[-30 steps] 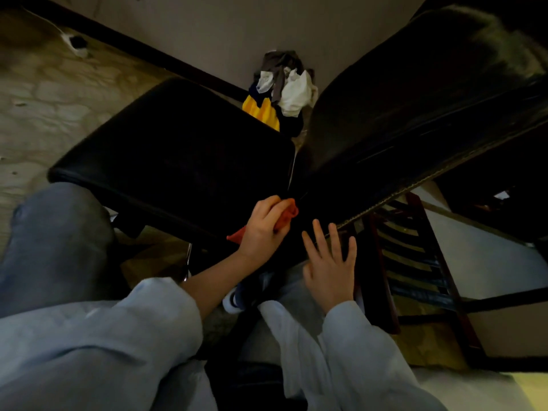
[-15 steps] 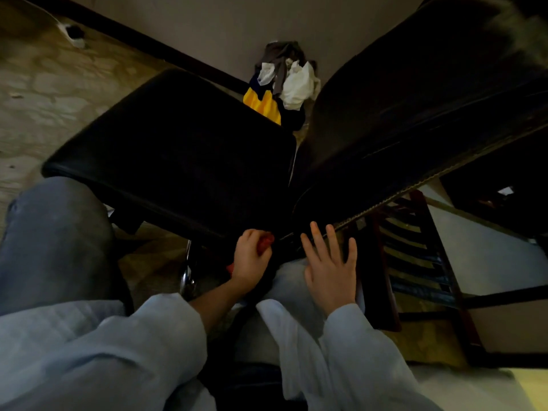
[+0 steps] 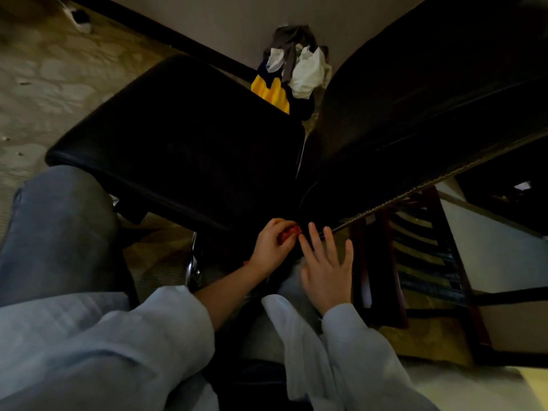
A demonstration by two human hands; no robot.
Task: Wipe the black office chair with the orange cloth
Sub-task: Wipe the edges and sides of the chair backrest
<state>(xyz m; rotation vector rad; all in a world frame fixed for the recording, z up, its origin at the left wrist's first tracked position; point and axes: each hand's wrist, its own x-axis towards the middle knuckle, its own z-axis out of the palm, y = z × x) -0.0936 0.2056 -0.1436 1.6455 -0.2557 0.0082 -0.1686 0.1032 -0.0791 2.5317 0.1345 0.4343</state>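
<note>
The orange cloth (image 3: 289,232) looks soft and light. It is bunched into a small wad that the left hand (image 3: 271,246) grips with curled fingers, at the dark gap where the black office chair (image 3: 184,143) seat meets its backrest (image 3: 415,114). The right hand (image 3: 324,271) holds nothing, its fingers straight and spread beside the backrest's lower edge; contact is unclear. The upholstery seems smooth and firm, and the chair may swivel, so bracing that edge seems sensible. No brand or writing is legible.
</note>
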